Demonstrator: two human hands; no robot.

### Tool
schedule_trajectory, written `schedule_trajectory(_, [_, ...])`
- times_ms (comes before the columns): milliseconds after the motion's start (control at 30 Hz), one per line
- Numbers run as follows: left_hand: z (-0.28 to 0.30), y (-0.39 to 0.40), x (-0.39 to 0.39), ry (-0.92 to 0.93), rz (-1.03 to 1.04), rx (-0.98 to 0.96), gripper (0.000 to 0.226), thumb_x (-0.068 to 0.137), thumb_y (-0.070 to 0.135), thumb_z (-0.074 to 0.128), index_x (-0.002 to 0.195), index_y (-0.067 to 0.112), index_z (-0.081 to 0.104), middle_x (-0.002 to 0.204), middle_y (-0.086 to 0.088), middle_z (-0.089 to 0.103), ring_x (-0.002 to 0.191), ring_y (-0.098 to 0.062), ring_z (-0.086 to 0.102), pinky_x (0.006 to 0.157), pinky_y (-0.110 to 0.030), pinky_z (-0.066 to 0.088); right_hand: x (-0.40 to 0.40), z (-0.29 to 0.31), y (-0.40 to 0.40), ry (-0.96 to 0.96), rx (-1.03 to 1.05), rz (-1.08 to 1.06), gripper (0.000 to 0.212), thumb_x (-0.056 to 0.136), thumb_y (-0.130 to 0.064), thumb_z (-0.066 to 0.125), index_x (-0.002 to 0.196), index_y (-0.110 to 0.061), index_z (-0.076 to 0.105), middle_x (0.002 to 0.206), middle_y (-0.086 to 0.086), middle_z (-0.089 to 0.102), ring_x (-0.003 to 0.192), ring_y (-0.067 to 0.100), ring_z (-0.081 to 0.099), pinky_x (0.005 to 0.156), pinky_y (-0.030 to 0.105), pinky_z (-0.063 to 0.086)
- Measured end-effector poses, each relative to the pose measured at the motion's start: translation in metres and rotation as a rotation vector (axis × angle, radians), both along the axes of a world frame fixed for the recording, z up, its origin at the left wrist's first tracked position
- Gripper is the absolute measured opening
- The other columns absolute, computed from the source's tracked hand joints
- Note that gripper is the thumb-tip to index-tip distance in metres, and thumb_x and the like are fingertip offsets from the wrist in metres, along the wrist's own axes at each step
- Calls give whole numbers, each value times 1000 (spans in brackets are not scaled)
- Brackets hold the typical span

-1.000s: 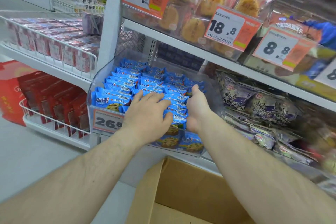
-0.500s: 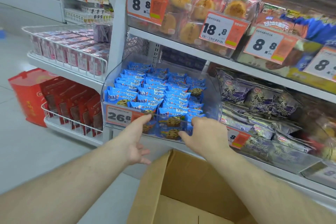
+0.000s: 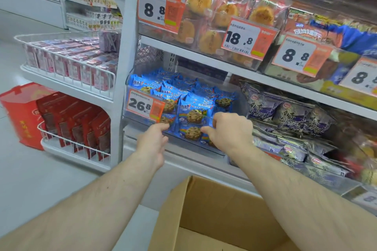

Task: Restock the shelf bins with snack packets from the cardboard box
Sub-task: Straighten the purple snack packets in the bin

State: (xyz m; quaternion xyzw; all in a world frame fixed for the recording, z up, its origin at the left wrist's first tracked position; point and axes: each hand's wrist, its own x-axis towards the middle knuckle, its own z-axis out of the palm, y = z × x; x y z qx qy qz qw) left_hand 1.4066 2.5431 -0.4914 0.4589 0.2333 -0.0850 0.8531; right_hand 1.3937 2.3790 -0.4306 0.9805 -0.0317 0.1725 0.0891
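Observation:
A clear plastic bin (image 3: pixel 142 120) on the middle shelf is packed with blue cookie snack packets (image 3: pixel 193 100). My left hand (image 3: pixel 152 140) holds the bin's lower front edge, thumb against the front wall and fingers tucked out of sight beneath. My right hand (image 3: pixel 228 130) grips the front wall further right, fingers curled over its rim. Below my arms the open cardboard box (image 3: pixel 214 220) stands with its flap up. Only bare cardboard shows inside it.
An orange 26.8 price tag (image 3: pixel 142 105) hangs on the bin front. Purple-grey packets (image 3: pixel 285 112) fill the neighbouring bin on the right. Wrapped pastries (image 3: pixel 204 16) sit on the shelf above. At left, wire shelves hold red bags (image 3: pixel 73 124) over grey floor (image 3: pixel 30 179).
Both hands came off the top of the blue packets and dropped to the bin's front. The left one now holds the lower edge, the right one the front wall.

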Motion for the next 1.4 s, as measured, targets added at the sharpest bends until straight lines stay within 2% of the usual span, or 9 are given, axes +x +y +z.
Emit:
schedule_trajectory(300, [-8,-8,18,11,-78,-50,46,93,24,57,135,9,47,146,-14,42,132,-25,46,110,-36,32,11,-35,-7,6,38,39,42,87,-62,55,93,-21,63,96,0,68,95,26,64,64,28,33])
schedule_trajectory(433, [-11,-11,16,18,-135,41,28,90,29,63,113,15,56,112,-5,55,122,-21,50,105,-34,38,9,-43,-6,-28,75,30,42,88,-61,56,94,-20,63,94,0,68,95,26,63,63,28,33])
schedule_trajectory(567, [-10,-14,14,28,-122,66,34,86,35,66,115,24,52,91,-3,46,76,-19,48,80,-31,44,7,-47,-5,-69,86,34,41,89,-61,53,95,-22,63,94,-1,67,96,25,62,65,30,36])
schedule_trajectory(733, [-6,-21,12,13,-146,25,66,82,38,73,137,17,46,136,-10,46,131,-30,43,113,-40,35,2,-53,-5,-118,37,68,39,91,-57,51,98,-20,63,94,0,66,92,25,61,63,29,34])
schedule_trajectory(900, [2,-31,1,51,-178,86,54,84,38,72,130,25,48,149,-13,36,126,-34,47,106,-39,41,-7,-55,0,-174,28,109,31,66,-41,79,77,-15,64,71,3,64,66,27,64,51,27,39])
schedule_trajectory(1033, [15,-43,-16,40,-352,193,21,86,31,66,102,22,56,102,-3,51,84,-23,59,82,-38,48,-36,-47,-23,-10,274,300,52,86,-28,59,136,-17,50,139,3,50,120,26,55,90,37,50])
schedule_trajectory(1200, [31,-70,-40,-582,-399,908,20,78,19,67,68,18,50,61,3,52,59,-18,47,57,-28,36,-92,-42,-107,-511,270,239,32,76,-22,57,104,-13,67,107,1,64,92,20,61,65,28,49])
schedule_trajectory(1333, [23,-98,-57,-1095,-386,1348,4,75,19,60,78,19,57,75,9,53,77,-18,53,71,-33,47,-101,-50,-170,-386,211,-74,32,78,-25,71,105,-8,64,104,7,62,85,33,63,58,31,46])
schedule_trajectory(1400, [17,-111,-56,-1281,-404,1500,18,71,24,51,85,19,62,83,5,56,82,-24,56,72,-38,50,-98,-57,-179,-306,171,-109,32,78,-31,71,99,-8,65,97,9,62,81,35,63,58,34,48])
